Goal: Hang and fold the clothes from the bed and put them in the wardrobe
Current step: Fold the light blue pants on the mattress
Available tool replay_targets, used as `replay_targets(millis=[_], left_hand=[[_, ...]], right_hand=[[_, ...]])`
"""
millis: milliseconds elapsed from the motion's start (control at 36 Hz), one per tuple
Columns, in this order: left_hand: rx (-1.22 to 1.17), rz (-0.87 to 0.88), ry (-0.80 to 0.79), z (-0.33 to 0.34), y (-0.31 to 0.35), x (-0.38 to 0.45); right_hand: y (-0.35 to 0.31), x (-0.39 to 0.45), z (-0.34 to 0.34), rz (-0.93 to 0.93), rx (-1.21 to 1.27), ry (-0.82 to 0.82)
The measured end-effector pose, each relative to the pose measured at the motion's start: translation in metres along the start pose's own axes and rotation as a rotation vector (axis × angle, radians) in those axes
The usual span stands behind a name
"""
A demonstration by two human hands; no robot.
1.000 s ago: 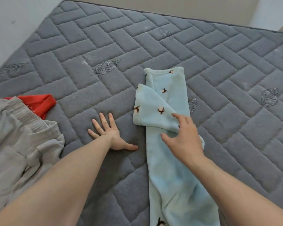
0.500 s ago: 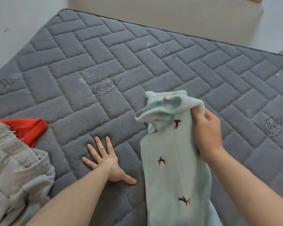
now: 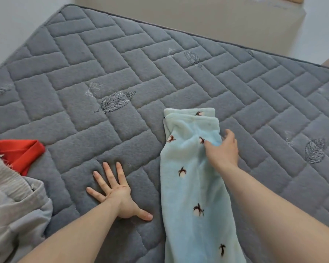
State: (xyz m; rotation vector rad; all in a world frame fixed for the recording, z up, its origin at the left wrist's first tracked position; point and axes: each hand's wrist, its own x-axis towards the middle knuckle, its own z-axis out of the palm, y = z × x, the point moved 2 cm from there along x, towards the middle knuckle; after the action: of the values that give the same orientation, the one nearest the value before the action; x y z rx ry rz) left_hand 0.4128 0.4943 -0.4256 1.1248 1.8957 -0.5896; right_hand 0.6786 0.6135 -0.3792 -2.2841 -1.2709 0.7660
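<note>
Grey quilted mattress (image 3: 122,76) fills the view, pale wall beyond its far edge. Pale blue fleece garment (image 3: 194,177) with small dark prints lies in a long strip right of centre, far end folded in layers. Right hand (image 3: 223,151) rests on the strip's right edge near the fold, fingers fairly straight, thumb on the fabric; no clear pinch. Left hand (image 3: 115,194) flat on the mattress, fingers spread, left of the strip, not touching it. Grey clothes (image 3: 11,211) over a red item (image 3: 20,154) at near left.
</note>
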Motion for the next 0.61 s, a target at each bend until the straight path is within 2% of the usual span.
replay_targets(millis=[111,194,306,389,444,528,611], left_hand=[[0.002,0.001,0.004,0.000,0.000,0.000],[0.001,-0.004,0.004,0.001,0.001,0.001],[0.009,-0.008,0.016,0.002,0.002,0.000],[0.017,-0.009,0.025,0.002,0.003,0.001],[0.019,-0.009,0.024,0.003,0.004,0.001],[0.019,-0.011,0.022,0.002,0.004,0.001],[0.015,-0.006,0.015,0.002,0.003,0.003]], right_hand=[[-0.021,-0.002,0.005,-0.350,-0.100,0.136],[-0.040,0.004,0.014,-0.488,-0.099,0.074],[-0.057,0.018,0.034,-0.387,-0.044,-0.165],[-0.055,0.023,0.050,-0.256,-0.235,-0.323],[-0.050,0.022,0.056,-0.223,-0.332,-0.358],[-0.049,0.024,0.055,-0.249,-0.308,-0.271],[-0.054,0.024,0.044,-0.320,-0.108,-0.053]])
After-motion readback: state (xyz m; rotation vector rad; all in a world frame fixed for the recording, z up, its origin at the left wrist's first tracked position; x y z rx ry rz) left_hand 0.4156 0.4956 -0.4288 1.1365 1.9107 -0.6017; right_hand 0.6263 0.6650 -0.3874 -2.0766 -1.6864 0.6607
